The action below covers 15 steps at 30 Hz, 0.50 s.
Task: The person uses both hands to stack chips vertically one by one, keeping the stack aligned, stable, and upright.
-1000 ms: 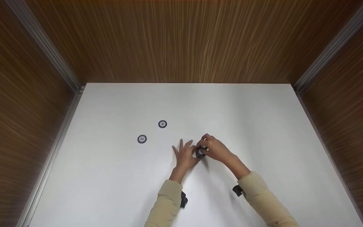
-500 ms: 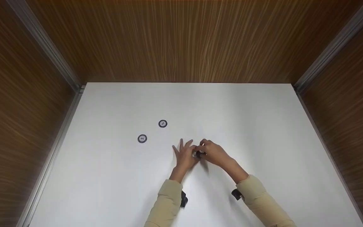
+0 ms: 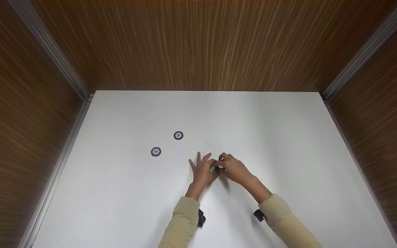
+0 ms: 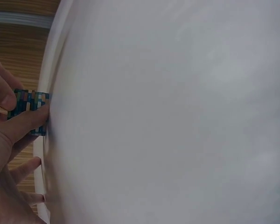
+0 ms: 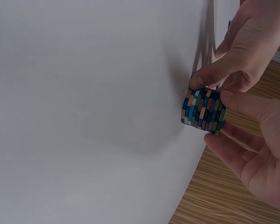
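Observation:
A stack of poker chips (image 5: 203, 112), with edges patterned in blue, tan, green and purple, stands upright on the white table. In the head view the stack (image 3: 217, 169) is mostly covered by fingers. My left hand (image 3: 203, 170) holds the stack low down between thumb and index finger, its other fingers spread over the table. From the other side, my right hand (image 3: 235, 169) grips the upper end of the stack with thumb and fingertips. The left wrist view shows the stack (image 4: 25, 105) between both hands.
Two single chips lie flat on the white table (image 3: 115, 193): one chip (image 3: 178, 135) farther back and one chip (image 3: 156, 151) to its left and nearer. Brown wood-grain panels (image 3: 198, 44) enclose the back and sides.
My right hand has come slightly nearer and left onto the stack's top; the chip face visible there a second ago is now covered. My left hand has stayed put.

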Each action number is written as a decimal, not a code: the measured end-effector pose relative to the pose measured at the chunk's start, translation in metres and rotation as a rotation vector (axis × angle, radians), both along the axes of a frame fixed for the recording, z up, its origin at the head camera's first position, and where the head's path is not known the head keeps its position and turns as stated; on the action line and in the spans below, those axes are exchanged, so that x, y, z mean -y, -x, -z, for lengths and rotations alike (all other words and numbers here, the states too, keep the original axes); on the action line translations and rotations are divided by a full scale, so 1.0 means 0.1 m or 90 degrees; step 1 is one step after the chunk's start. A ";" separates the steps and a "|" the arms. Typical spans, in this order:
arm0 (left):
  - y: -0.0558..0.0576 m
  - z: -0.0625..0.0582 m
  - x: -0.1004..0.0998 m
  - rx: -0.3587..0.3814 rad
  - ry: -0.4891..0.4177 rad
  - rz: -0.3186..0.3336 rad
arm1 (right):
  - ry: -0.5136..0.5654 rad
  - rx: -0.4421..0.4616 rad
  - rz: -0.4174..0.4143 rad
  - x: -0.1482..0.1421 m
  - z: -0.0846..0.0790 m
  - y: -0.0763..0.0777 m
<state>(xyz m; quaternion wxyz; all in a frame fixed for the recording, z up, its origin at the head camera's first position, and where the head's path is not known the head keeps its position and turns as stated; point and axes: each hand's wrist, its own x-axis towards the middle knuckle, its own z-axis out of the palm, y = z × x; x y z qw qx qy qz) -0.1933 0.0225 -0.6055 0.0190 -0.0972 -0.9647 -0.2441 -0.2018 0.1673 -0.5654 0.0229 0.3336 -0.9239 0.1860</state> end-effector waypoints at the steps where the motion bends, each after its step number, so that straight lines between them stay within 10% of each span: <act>1: 0.00 0.00 0.00 0.001 0.000 0.000 | 0.005 -0.001 0.000 0.00 0.01 0.00; 15: -0.01 0.00 0.00 0.008 -0.008 0.005 | 0.027 -0.012 -0.019 -0.03 0.05 0.00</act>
